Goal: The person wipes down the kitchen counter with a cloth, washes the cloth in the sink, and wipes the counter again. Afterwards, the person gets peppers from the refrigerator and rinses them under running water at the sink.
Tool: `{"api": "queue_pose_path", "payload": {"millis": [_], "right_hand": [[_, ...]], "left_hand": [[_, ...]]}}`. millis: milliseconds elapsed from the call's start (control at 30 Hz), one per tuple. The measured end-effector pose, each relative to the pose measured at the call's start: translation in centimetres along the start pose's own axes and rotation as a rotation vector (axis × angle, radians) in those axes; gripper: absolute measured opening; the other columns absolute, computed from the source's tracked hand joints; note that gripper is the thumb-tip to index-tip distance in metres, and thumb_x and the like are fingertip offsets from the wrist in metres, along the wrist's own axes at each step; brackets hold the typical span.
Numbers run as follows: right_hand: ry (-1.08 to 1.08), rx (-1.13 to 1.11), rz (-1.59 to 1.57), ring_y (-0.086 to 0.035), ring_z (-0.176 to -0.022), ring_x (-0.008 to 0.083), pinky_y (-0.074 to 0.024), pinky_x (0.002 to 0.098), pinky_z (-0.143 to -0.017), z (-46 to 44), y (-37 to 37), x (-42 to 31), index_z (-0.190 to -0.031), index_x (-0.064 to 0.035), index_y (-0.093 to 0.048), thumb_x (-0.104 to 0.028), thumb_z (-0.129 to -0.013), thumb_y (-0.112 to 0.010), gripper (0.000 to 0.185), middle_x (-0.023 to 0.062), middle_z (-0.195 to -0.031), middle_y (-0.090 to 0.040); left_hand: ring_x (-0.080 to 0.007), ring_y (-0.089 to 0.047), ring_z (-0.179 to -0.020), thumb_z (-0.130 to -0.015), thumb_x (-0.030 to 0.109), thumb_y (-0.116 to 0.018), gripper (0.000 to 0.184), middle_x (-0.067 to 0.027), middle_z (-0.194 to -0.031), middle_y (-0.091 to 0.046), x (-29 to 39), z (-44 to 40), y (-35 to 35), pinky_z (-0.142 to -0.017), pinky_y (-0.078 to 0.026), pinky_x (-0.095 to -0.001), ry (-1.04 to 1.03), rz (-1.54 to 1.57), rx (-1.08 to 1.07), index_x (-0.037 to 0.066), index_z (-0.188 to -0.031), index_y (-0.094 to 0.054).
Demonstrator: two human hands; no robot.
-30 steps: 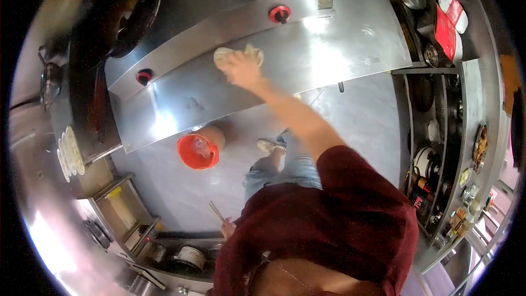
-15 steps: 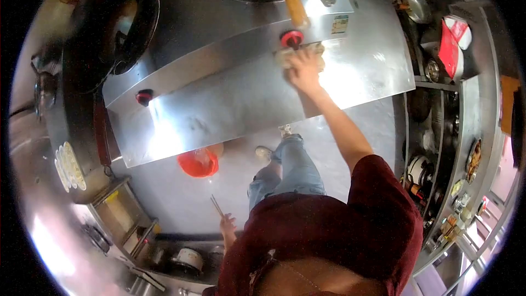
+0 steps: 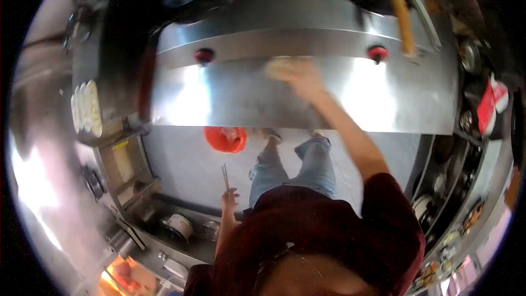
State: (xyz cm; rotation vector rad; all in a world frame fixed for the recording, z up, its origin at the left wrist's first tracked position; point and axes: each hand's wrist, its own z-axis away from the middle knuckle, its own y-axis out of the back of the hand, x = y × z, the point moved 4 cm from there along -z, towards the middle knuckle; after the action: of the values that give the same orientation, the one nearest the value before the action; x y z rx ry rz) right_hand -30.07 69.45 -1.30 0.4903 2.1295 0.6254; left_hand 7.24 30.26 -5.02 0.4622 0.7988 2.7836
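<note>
Cloth (image 3: 278, 68) located on the bare steel top of the desk (image 3: 246, 98). Step in hand is judged to be wiping that surface; the next move would call for even pressure, with the cloth kept flat against the metal.

Nearest the body, the left hand (image 3: 230, 197) is closed lightly on a pair of chopsticks (image 3: 225, 177), tips pointing away from the wearer and well clear of the work. Beyond it, on the floor at the desk's front edge, stands a red bucket (image 3: 213, 143) (something pale shows inside; too blurred to identify).

Farther out, the right hand (image 3: 303, 77) rests over the cloth, which shows mainly to the left of the fingers. Whether those fingers grip it or merely press cannot be told, owing to blur. Both lie between two red knobs, left (image 3: 205, 55) and right (image 3: 378, 53), touching neither. Farthest noted: a wooden handle (image 3: 404, 22), near the right knob and apart from the hand.
</note>
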Motion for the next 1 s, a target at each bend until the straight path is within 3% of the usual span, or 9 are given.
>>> {"api": "queue_pose_path", "payload": {"millis": [33, 200, 333, 400, 467, 533, 633, 700, 1000], "right_hand": [[-0.024, -0.183, 0.215, -0.055, -0.091, 0.0205, -0.0388, 0.0400, -0.083, 0.6, 3.0, 0.7, -0.097, -0.0223, -0.062, -0.004, -0.068, -0.052, 0.036, 0.0002, -0.103, -0.059], [-0.161, -0.034, 0.617, -0.049, -0.095, 0.0284, -0.0354, 0.0433, -0.080, 1.8, 2.4, -1.2, -0.094, -0.0150, -0.061, -0.005, -0.059, -0.059, 0.036, 0.0081, -0.100, -0.055], [0.040, -0.113, 0.474, -0.049, -0.089, 0.0307, -0.0375, 0.0431, -0.074, -4.7, -10.0, -5.5, -0.101, -0.0114, -0.059, -0.011, -0.063, -0.057, 0.038, 0.0127, -0.094, -0.054], [-0.131, -0.066, 0.300, -0.048, -0.090, 0.0286, -0.0368, 0.0416, -0.074, -8.6, -17.2, -8.7, -0.103, -0.0127, -0.056, -0.012, -0.065, -0.057, 0.038, 0.0109, -0.098, -0.053], [-0.071, -0.156, 0.546, -0.046, -0.094, 0.0255, -0.0345, 0.0394, -0.078, -13.5, -24.9, -14.6, -0.106, -0.0149, -0.053, -0.013, -0.066, -0.058, 0.040, 0.0080, -0.102, -0.052], [-0.086, -0.151, 0.522, -0.045, -0.098, 0.0254, -0.0344, 0.0406, -0.078, -14.9, -31.7, -15.8, -0.108, -0.0170, -0.053, -0.016, -0.066, -0.059, 0.042, 0.0070, -0.104, -0.052], [-0.098, -0.108, 0.526, -0.044, -0.100, 0.0262, -0.0347, 0.0425, -0.081, -18.5, -38.9, -18.0, -0.110, -0.0163, -0.053, -0.017, -0.066, -0.059, 0.044, 0.0064, -0.109, -0.051], [-0.119, -0.189, 0.543, -0.044, -0.101, 0.0271, -0.0346, 0.0443, -0.083, -20.7, -42.6, -20.3, -0.108, -0.0172, -0.055, -0.017, -0.066, -0.057, 0.042, 0.0063, -0.112, -0.051], [0.112, -0.348, 0.226, -0.037, -0.113, 0.0333, -0.0271, 0.0509, -0.094, -12.1, -39.9, -26.6, -0.113, -0.0235, -0.051, -0.007, -0.074, -0.047, 0.043, 0.0112, -0.127, -0.040]], "left_hand": [[-0.0157, -0.058, -0.065, -0.082, 0.035, -0.044, 0.035, -0.0087, -0.074, -0.061, -0.7, -0.6, 1.3, -0.045, -0.046, -0.0280, 0.009, 0.034, 0.004, 0.008, -0.098, -0.059], [-0.0152, -0.057, -0.063, -0.082, 0.034, -0.046, 0.033, -0.0085, -0.076, -0.062, -5.2, -5.3, 6.0, -0.044, -0.044, -0.0268, 0.086, 0.268, -0.013, 0.009, -0.098, -0.060], [-0.0129, -0.050, -0.053, -0.081, 0.034, -0.047, 0.034, -0.0082, -0.073, -0.060, -9.3, -6.7, 8.7, -0.042, -0.041, -0.0254, 0.198, 0.436, 0.045, 0.008, -0.100, -0.060], [-0.0112, -0.045, -0.048, -0.081, 0.034, -0.048, 0.034, -0.0076, -0.071, -0.059, -11.5, -6.8, 9.4, -0.042, -0.040, -0.0252, 0.214, 0.515, 0.064, 0.008, -0.098, -0.060], [-0.0118, -0.049, -0.052, -0.080, 0.033, -0.050, 0.032, -0.0067, -0.069, -0.059, -21.4, -9.5, 8.1, -0.042, -0.040, -0.0257, 0.225, 0.940, -0.078, 0.008, -0.095, -0.060], [-0.0140, -0.058, -0.066, -0.080, 0.032, -0.053, 0.028, -0.0057, -0.075, -0.059, -19.9, -6.0, 7.9, -0.044, -0.041, -0.0278, 0.399, 1.167, -0.083, 0.009, -0.094, -0.059], [-0.0161, -0.060, -0.070, -0.083, 0.031, -0.055, 0.026, -0.0057, -0.081, -0.060, -25.2, -6.5, 5.9, -0.040, -0.041, -0.0276, 0.340, 0.863, 0.018, 0.010, -0.098, -0.056], [-0.0169, -0.061, -0.071, -0.084, 0.029, -0.055, 0.025, -0.0060, -0.082, -0.060, -29.0, -8.4, 3.9, -0.038, -0.040, -0.0264, 0.352, 1.204, -0.135, 0.010, -0.100, -0.055], [-0.0110, -0.040, -0.048, -0.084, 0.047, -0.046, 0.044, -0.0098, -0.084, -0.061, -20.2, -10.9, 9.9, -0.043, -0.041, -0.0276, 0.259, 0.791, -0.032, 0.009, -0.104, -0.056]]}}
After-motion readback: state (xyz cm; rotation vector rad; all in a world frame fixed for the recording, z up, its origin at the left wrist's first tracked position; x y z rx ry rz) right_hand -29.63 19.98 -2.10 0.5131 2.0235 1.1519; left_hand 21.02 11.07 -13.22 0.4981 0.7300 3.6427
